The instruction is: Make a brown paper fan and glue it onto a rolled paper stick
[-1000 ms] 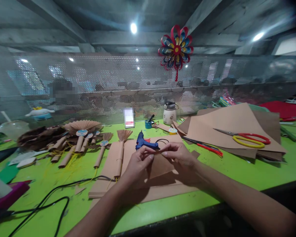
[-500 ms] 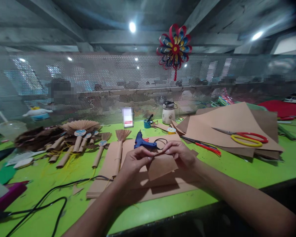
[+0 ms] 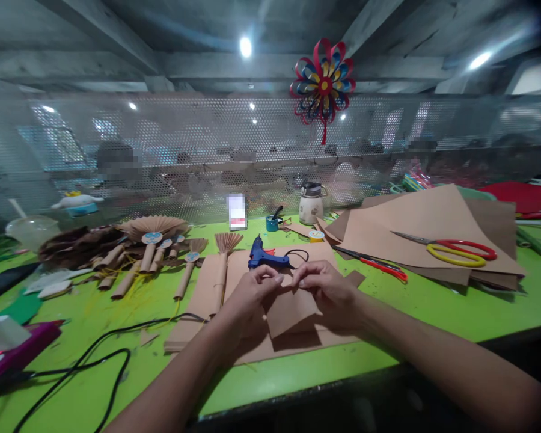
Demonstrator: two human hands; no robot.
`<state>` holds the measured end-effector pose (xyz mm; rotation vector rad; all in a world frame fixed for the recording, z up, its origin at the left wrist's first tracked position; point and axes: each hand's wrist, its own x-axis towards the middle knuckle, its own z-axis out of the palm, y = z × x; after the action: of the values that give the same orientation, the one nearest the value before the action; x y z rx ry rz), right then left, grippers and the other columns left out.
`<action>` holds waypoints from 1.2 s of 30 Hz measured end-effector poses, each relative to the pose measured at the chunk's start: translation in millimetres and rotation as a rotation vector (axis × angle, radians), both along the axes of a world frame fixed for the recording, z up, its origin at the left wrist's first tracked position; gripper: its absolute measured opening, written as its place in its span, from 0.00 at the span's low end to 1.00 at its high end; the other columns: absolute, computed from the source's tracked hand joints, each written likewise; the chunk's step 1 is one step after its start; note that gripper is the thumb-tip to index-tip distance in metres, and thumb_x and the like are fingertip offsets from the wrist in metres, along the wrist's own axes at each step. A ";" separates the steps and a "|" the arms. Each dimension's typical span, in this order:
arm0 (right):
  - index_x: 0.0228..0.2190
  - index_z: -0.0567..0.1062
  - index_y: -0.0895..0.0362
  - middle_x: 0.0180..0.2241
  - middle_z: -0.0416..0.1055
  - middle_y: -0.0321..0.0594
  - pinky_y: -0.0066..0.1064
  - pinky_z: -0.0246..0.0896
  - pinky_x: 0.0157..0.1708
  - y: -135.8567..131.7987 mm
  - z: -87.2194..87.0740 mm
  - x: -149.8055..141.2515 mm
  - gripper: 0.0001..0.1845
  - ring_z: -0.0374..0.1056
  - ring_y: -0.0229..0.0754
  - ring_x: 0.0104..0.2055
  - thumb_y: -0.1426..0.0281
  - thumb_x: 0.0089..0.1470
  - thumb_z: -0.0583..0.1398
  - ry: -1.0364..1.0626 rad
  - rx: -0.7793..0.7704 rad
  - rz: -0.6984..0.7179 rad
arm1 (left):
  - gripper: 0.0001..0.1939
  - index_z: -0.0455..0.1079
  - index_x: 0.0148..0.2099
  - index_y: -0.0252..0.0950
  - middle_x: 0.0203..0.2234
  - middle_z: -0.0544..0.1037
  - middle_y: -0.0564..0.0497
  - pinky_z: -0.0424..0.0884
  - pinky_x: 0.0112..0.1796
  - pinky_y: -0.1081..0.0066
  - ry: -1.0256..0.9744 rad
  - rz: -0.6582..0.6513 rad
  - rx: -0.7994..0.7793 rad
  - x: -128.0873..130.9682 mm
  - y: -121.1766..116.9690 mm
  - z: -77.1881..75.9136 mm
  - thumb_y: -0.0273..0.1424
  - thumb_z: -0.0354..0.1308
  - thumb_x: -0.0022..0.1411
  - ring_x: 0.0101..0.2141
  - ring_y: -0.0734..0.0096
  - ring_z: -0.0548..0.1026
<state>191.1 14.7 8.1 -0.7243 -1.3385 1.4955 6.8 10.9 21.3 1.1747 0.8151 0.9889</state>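
Between my two hands is a small piece of brown kraft paper (image 3: 292,314), its upper edge pinched and its lower part hanging at a slant. My left hand (image 3: 258,290) has thumb and fingers closed on the upper left edge. On the upper right, my right hand (image 3: 328,288) pinches the same edge; part of the fold is hidden by the fingers. Beneath lies a stack of brown paper sheets (image 3: 193,328). Just beyond my fingers rests a blue glue gun (image 3: 267,257). A paper tube with a pleated fan top (image 3: 220,273) lies left of my left hand.
At left are several fan-topped paper tubes (image 3: 149,255), a black cable (image 3: 117,329) and a magenta power strip (image 3: 22,355). Red-handled scissors (image 3: 381,267) lie at right, beside large brown sheets (image 3: 401,222) bearing red-and-yellow-handled scissors (image 3: 460,251). A flask (image 3: 311,204) stands behind.
The pinched paper has shifted slightly, and my fingers have moved along its upper edge. The whole view has moved a little, so the table things appear farther right.
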 end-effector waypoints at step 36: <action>0.28 0.78 0.59 0.26 0.72 0.39 0.30 0.59 0.31 -6.3 -0.1 -3.6 0.08 0.67 0.38 0.29 0.70 0.42 0.68 0.006 -0.022 0.005 | 0.19 0.71 0.29 0.31 0.20 0.67 0.53 0.57 0.23 0.77 0.358 -0.242 0.221 -4.4 -1.4 5.2 0.45 0.57 0.58 0.21 0.77 0.61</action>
<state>187.5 8.4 8.1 -0.7305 -1.3224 1.5168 2.4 9.6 26.5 1.6307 0.8320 0.6887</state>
